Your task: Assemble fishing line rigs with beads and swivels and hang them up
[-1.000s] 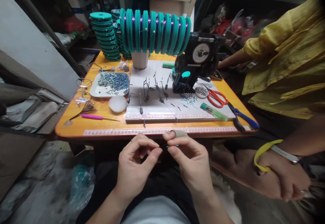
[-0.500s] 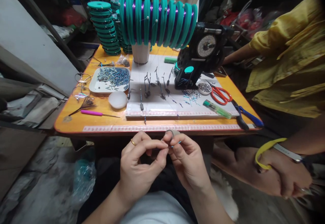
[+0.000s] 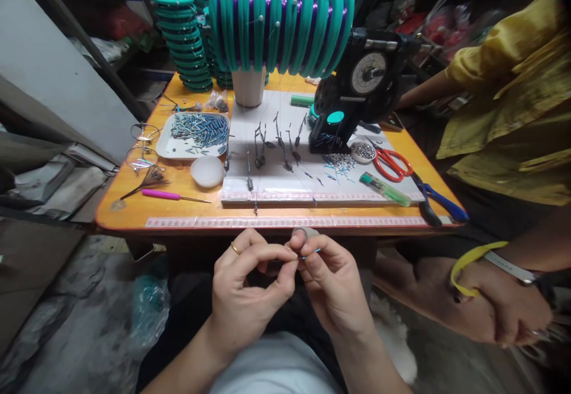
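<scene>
Orange worktop [image 3: 196,210] carries a white tray [image 3: 169,149] near its left edge. Before the front edge, the right hand [image 3: 341,290] pinches a thin blue piece [image 3: 317,250]; the left hand [image 3: 238,296], fingertips together, meets its end, anything between them hidden.

The left hand [image 3: 247,290] and right hand [image 3: 335,276] were held close together, fingertips [image 3: 289,253] pinched, both forearms [image 3: 190,349] angled inward.

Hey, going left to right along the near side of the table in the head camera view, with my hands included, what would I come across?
Slim pink-handled tool → your left hand → your right hand → translucent green plastic item → blue-handled pliers. Overlapping things are left out.
</scene>
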Motion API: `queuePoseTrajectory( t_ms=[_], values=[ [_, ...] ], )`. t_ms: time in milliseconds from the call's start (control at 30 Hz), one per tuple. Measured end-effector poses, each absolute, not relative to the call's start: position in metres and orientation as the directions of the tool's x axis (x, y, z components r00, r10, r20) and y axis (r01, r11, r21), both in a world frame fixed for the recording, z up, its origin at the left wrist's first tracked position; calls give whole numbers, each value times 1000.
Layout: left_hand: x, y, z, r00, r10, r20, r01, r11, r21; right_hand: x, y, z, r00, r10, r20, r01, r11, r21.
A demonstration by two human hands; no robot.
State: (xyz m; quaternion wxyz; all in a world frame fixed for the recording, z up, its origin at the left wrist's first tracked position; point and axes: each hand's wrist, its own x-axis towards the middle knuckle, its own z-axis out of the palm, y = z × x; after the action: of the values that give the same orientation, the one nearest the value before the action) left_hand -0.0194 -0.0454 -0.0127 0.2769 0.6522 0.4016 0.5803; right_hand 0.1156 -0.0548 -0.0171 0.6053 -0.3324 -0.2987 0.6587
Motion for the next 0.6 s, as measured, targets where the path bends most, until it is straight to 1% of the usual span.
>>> queuePoseTrajectory(
  t_ms=[500,600],
  values=[
    [-20,-46,-12,-3,842,540,219,-526,822,115,-56,-16,-7,994,-105,-557,-91,-825],
    [-20,-46,-13,-3,840,542,218,-528,821,115,-55,-16,-13,994,-110,-569,-98,-816]
  ],
)
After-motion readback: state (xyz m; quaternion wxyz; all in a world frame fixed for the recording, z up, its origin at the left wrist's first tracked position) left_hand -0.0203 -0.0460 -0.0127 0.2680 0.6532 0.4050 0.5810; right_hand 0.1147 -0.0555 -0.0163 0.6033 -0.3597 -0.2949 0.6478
